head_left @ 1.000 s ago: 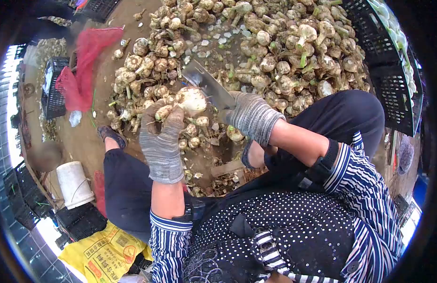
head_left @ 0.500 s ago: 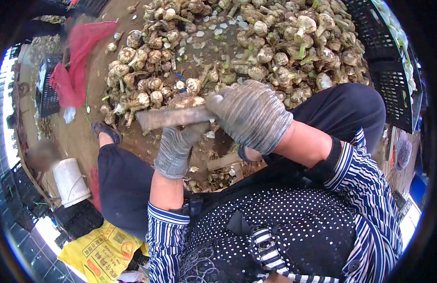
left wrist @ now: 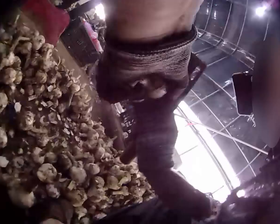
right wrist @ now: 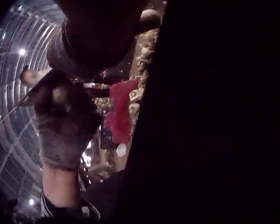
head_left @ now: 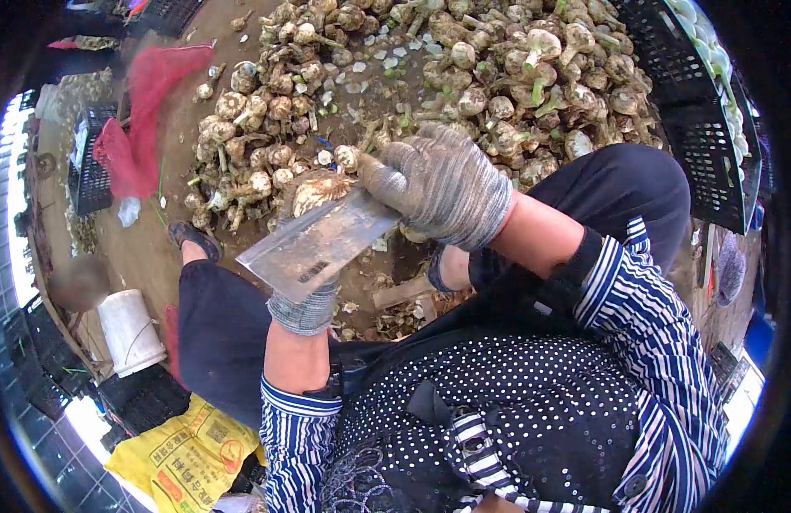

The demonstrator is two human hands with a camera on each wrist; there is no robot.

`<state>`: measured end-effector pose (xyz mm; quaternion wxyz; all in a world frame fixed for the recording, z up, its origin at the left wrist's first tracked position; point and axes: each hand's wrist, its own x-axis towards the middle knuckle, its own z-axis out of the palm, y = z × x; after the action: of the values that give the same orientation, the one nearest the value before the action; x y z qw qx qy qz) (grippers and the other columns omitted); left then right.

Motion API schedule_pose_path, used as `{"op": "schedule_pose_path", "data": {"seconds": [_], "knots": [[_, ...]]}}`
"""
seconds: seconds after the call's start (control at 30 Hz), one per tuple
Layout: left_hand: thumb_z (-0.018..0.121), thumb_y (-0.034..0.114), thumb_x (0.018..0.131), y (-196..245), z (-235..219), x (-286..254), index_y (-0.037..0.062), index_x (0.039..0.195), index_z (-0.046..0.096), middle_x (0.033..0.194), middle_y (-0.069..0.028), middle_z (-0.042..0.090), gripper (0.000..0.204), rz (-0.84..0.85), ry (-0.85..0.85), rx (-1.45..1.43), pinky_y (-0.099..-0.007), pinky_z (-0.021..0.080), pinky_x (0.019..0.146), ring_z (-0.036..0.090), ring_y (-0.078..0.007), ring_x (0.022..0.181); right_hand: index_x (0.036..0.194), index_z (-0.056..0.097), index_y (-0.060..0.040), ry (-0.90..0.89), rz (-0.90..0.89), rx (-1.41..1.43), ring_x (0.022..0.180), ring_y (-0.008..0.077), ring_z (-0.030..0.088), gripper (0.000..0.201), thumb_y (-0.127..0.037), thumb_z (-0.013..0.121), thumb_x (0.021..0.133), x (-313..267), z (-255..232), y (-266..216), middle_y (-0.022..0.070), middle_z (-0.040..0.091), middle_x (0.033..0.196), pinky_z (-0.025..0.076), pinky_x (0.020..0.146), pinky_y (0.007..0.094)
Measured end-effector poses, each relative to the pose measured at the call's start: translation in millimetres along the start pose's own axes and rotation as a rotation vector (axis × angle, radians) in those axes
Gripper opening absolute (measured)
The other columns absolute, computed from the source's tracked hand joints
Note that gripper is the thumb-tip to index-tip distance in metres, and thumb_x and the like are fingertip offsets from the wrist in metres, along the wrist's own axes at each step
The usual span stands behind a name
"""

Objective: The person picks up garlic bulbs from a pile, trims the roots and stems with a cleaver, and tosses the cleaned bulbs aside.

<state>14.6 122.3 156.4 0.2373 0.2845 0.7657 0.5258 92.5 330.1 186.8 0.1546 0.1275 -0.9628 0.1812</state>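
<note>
My right hand (head_left: 446, 184), gloved, is curled round the handle of the cleaver (head_left: 314, 244). The blade lies flat side up and slants down toward my left knee. It covers most of my left hand (head_left: 305, 303); in the head view only the glove cuff and wrist show below the blade.

The left hand holds a garlic bulb (head_left: 317, 190) just above the blade's back edge, touching it. I can't tell the finger positions from the head view. In the left wrist view the left hand (left wrist: 144, 77) shows its glove fingers curled, with something pale between them, too dark to be sure it's the bulb. In the right wrist view my right hand (right wrist: 95, 35) is a dark gloved fist at the top, the left hand (right wrist: 65, 123) sits below it, and the rest is blacked out by something close to the lens.

The bulb is off the ground, held over the near edge of the garlic pile (head_left: 464, 77), which lies on the dirt floor (head_left: 135, 244) in front of my knees. White cut pieces are scattered through the middle of the pile.

A red mesh bag (head_left: 152, 111) lies at the pile's left edge, with a black crate (head_left: 88, 167) beyond it. Another black crate (head_left: 699, 128) stands at the pile's right edge. A white bucket (head_left: 130, 329) and a yellow sack (head_left: 186, 462) sit by my left leg.
</note>
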Motion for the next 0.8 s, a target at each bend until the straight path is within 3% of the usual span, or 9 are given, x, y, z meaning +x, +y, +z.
{"op": "schedule_pose_path", "data": {"seconds": [0.07,0.17,0.23,0.27,0.37,0.4,0.5,0.6,0.8], "knots": [[0.067,0.013,0.07,17.8,2.6,2.6,0.0048,0.105,0.055,0.098,-0.0071,0.062,0.038,0.032,0.022,0.012,-0.0334,0.05,0.081,0.061,-0.0179,0.088,0.098,0.056,-0.0085,-0.104,0.228,-0.009,0.072,0.0274,0.064,0.022,-0.016,0.053,0.078,-0.1,8.3,24.2,0.0118,0.063,0.08,0.049,0.061,0.0437],[0.071,0.01,0.066,74.1,0.3,25.1,0.0046,0.103,0.055,0.096,-0.0069,0.063,0.041,0.608,-0.053,0.771,-0.0334,0.05,0.082,0.062,-0.0177,0.087,0.097,0.057,-0.0103,-0.202,0.69,-0.083,0.075,0.0327,0.064,0.018,-0.016,0.051,0.082,-0.3,14.3,65.7,0.0159,0.065,0.083,0.049,0.065,0.0476],[0.077,0.009,0.064,49.5,-2.5,40.9,0.004,0.114,0.048,0.1,-0.0081,0.06,0.058,-0.204,-0.013,-0.805,-0.0319,0.051,0.079,0.06,-0.0172,0.088,0.097,0.059,-0.0115,-0.07,0.778,0.058,0.077,0.036,0.062,0.019,-0.021,0.052,0.081,-1.2,-6.7,57.1,0.018,0.063,0.081,0.049,0.067,0.0462],[0.08,0.007,0.063,43.9,-2.9,51.6,0.0044,0.122,0.039,0.104,-0.0092,0.057,0.072,-0.141,-0.044,-0.351,-0.0299,0.053,0.077,0.059,-0.0185,0.088,0.097,0.059,-0.0106,0.033,0.773,0.103,0.077,0.037,0.061,0.021,-0.023,0.053,0.081,-2.4,-10.2,55.3,0.0187,0.063,0.081,0.049,0.067,0.046],[0.071,0.001,0.071,47.4,21.4,71.3,0.0039,0.117,0.042,0.101,-0.0085,0.057,0.054,-0.207,-0.122,-0.727,-0.0288,0.053,0.074,0.059,-0.0159,0.085,0.099,0.059,-0.0091,0.306,0.69,0.282,0.077,0.0356,0.061,0.027,-0.028,0.056,0.079,-16.2,15.1,71.1,0.0168,0.064,0.08,0.049,0.069,0.0434],[0.064,0.016,0.079,-44.0,-11.0,98.1,0.0064,0.119,0.05,0.099,-0.0058,0.059,0.043,-0.32,-0.051,-0.479,-0.0264,0.051,0.071,0.058,-0.0138,0.085,0.1,0.06,-0.0093,0.299,0.804,0.397,0.077,0.0341,0.062,0.028,-0.028,0.057,0.079,-14.9,10.7,69.5,0.0163,0.064,0.08,0.049,0.069,0.0418],[0.067,0.005,0.075,-44.0,10.2,104.5,0.0015,0.111,0.053,0.093,-0.0084,0.058,0.038,-0.088,0.127,-0.309,-0.0269,0.05,0.071,0.057,-0.0153,0.078,0.101,0.061,-0.0071,0.209,0.874,0.487,0.074,0.0302,0.063,0.032,-0.028,0.059,0.077,-1.2,-37.0,50.6,0.0161,0.064,0.076,0.049,0.068,0.0383],[0.072,0.015,0.07,-85.7,17.3,104.7,0.0032,0.115,0.053,0.106,-0.016,0.059,0.051,-0.201,0.024,0.445,-0.0339,0.046,0.086,0.057,-0.0252,0.096,0.107,0.06,-0.0024,0.106,0.83,0.292,0.071,0.0122,0.059,0.033,-0.022,0.063,0.08,-5.1,-32.8,49.6,0.0083,0.065,0.082,0.048,0.067,0.0272],[0.073,0.026,0.067,-141.7,49.3,111.8,0.0145,0.127,0.046,0.136,-0.0158,0.038,0.068,-0.286,-0.181,1.018,-0.0394,0.043,0.095,0.046,-0.0323,0.118,0.105,0.059,-0.0033,0.114,0.943,0.436,0.074,0.0244,0.061,0.036,-0.025,0.063,0.076,1.6,-0.7,45.6,0.0145,0.065,0.082,0.049,0.069,0.0344]]}}
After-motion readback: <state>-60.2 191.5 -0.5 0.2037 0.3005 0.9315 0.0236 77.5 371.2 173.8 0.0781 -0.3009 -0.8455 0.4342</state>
